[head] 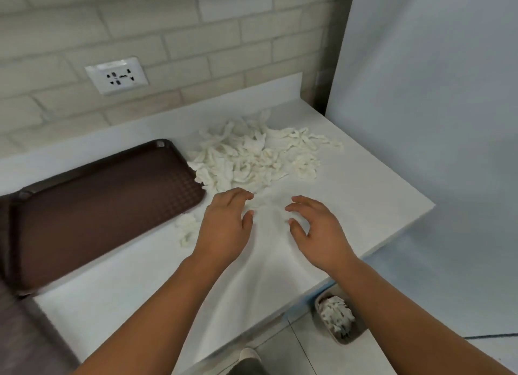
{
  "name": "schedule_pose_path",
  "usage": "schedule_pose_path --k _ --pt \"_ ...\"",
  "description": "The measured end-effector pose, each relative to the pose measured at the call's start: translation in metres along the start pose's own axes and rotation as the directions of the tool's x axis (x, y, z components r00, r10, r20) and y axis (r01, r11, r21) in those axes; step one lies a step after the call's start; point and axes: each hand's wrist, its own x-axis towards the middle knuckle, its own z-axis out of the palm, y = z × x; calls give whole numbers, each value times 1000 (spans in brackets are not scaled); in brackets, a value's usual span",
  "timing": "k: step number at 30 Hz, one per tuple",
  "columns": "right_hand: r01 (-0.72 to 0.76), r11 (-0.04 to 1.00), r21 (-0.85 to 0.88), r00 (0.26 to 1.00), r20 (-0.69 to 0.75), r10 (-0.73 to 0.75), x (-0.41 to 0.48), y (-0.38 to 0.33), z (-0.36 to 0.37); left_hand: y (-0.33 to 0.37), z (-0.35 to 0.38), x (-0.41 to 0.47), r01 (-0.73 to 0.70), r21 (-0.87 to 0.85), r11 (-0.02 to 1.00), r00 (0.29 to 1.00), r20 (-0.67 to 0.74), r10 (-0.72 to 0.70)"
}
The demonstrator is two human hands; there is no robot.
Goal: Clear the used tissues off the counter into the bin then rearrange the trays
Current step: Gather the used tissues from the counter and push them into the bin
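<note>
At the far left edge a second dark tray (25, 335) shows only in part and is blurred. Beside it a brown textured tray (106, 206) lies flat on the white counter (378, 201), below a white wall socket (116, 76) set in the pale brick-tiled wall. A small clump of tissue (186, 230) sits on the counter just off the tray's near right corner, close to the left hand (224, 229). That hand is palm down, its fingers loosely curved and apart, holding nothing; its fingertips reach the near edge of the main pile of shredded white tissues (258, 156), which spreads across the counter from the tray's right rim toward the back corner. The right hand (319, 231) is just beside the left, also palm down with spread, gently bent fingers and nothing in its grasp; whether either hand touches the counter cannot be told. Lower right, on the tiled floor below the counter edge, a small bin (351, 338) holds more white tissues.
</note>
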Motion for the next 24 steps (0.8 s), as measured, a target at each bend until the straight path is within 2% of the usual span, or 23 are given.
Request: schedule_pose_path --k 5,8,14,16,19,24 --pt "39 999 -3 996 79 -39 28 -24 47 -80 -10 -12 149 191 970 986 50 -162" --pt "61 998 -15 992 111 -59 39 -34 70 -108 -5 -23 154 272 950 982 66 -178" --pt "62 995 -72 989 141 -51 53 -40 99 -120 3 -30 104 190 976 990 78 -120" --pt "75 994 -86 989 134 -63 56 -40 104 -116 -3 -22 116 102 988 988 93 -126" --pt "81 993 -84 989 132 -69 60 -40 110 -112 -17 -8 216 -166 962 976 62 -209" --pt "89 995 -53 984 157 -79 60 -45 118 -106 -56 10 404 -560 723 905 130 -406"
